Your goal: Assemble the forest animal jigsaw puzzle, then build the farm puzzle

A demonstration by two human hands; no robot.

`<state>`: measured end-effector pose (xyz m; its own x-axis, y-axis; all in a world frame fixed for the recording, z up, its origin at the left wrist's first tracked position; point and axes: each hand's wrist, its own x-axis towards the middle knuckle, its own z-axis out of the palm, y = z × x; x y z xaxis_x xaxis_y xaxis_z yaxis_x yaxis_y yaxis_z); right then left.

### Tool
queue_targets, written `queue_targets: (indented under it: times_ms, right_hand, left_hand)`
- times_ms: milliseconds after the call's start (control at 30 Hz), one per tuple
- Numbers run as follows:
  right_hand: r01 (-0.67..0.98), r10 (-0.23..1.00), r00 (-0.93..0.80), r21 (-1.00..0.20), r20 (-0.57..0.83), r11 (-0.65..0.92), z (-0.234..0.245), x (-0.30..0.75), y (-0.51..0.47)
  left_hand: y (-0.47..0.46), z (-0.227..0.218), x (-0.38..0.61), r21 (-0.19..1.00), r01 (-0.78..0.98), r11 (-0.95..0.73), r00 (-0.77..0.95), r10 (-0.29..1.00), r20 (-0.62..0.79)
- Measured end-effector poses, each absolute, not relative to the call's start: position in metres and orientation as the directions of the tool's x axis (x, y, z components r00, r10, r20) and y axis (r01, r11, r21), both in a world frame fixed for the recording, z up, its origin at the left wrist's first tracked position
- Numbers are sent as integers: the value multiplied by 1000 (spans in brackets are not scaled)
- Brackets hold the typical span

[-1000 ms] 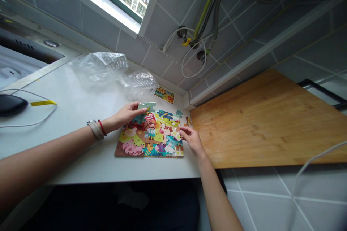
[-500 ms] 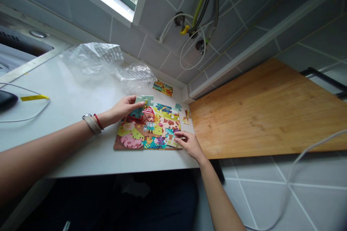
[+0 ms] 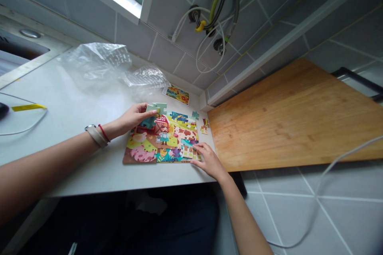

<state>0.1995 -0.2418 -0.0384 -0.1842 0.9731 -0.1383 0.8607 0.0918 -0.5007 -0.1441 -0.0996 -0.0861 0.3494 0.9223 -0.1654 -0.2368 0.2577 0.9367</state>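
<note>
**Kitchen counter [image 3: 72,171]: working over a farm jigsaw puzzle with two bare hands**

Lying at the centre of the frame, close to the counter's front edge: a farm jigsaw puzzle [image 3: 163,137], mostly assembled, showing a red barn, a farmer, a pink pig and spotted cows. Pinching joined pale teal puzzle pieces [image 3: 156,108] just above the barn, along the puzzle's top edge: the left hand [image 3: 134,117], with its fingers curled and its thumb hidden behind them. Circling the left wrist: a beige wristband [image 3: 95,136] and a thin red cord [image 3: 103,132]. Resting on the puzzle's lower right corner: the right hand [image 3: 209,161], fingers spread and touching the pieces there, showing no firm grip.

Sitting just right of the puzzle, near the counter's far end: a few loose puzzle pieces [image 3: 204,126], with a small teal one [image 3: 195,115] nearby. Lying farther back by the wall: a small picture card [image 3: 177,94] showing a colourful scene. Spreading across the upper left of the counter: a crumpled clear plastic bag [image 3: 95,63]. Stretching along the right side: a bamboo cutting board [image 3: 284,119]. Curving across the counter's left side: a thin white cable [image 3: 26,127], passing near a yellow tag [image 3: 28,107]. Gleaming at the upper left corner: a steel sink [image 3: 20,44]. Running down the grey tiled wall [image 3: 134,36] at the top: hoses and cables [image 3: 221,4].
</note>
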Motion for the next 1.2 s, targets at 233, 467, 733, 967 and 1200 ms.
queue_targets:
  times_ms: [233, 467, 733, 967, 1200]
  right_hand:
    - [889, 959, -214, -444, -187, 111, -33, 206, -235]
    - [884, 920, -297, -437, -257, 164, -33, 210, -213]
    - [870, 912, -333, -453, -241, 198, -33, 212, -213]
    - [904, 928, -303, -374, -215, 208, -29, 199, -225]
    - [920, 941, -277, -337, -194, 201, -40, 195, -235]
  left_hand:
    - [-101, -85, -145, 951, -191, 243, 358, 919, -163]
    - [-101, -85, -144, 942, -222, 251, 364, 918, -159]
    - [-103, -84, -143, 938, -218, 268, 394, 904, -167]
    - [-103, -83, -143, 946, -199, 255, 391, 906, -162]
    - [-104, -82, -144, 962, -169, 216, 390, 911, -137]
